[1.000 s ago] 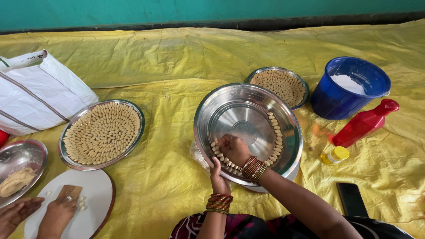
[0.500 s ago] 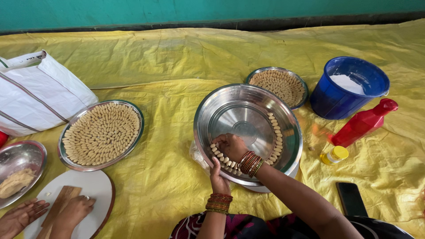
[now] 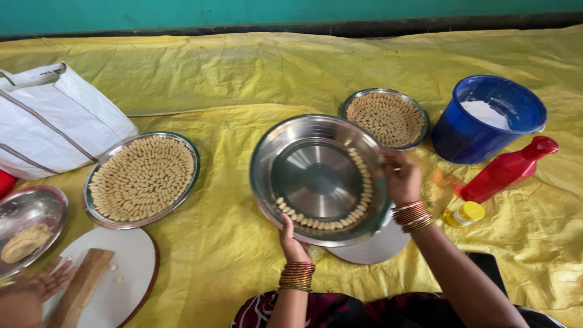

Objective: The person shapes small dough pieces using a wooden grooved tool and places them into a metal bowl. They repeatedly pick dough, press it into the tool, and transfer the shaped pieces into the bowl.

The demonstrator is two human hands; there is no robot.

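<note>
Steel plate: a round, shiny steel plate (image 3: 319, 179) sat at the centre of a yellow sheet (image 3: 243, 79) spread on the floor, tilted slightly, resting partly over a flat white disc (image 3: 373, 248).
Contents: small pale dough pieces (image 3: 328, 222) lined its inner rim in a curved row, from the near-left edge round to the right; the plate's middle was bare.
Left hand: the left hand (image 3: 293, 242) gripped the near rim from below, thumb over the edge, fingers hidden beneath.
Right hand: the right hand (image 3: 401, 178) closed on the right rim, fingers curled round the edge and blurred.
Key relation: both hands sat on the rim itself, left at the near side, right at the far-right side, equally close.
Surroundings: two filled plates lay to the left (image 3: 141, 179) and behind (image 3: 385, 118); a blue bucket (image 3: 486, 118), red bottle (image 3: 507, 170) and small yellow-capped bottle (image 3: 464, 214) stood to the right.
Other person: another person's hand (image 3: 36, 288) rested beside a wooden block (image 3: 82, 285) on a white board (image 3: 130, 273), lower left.
Hard to see: a dark flat object near the right forearm was mostly covered.
</note>
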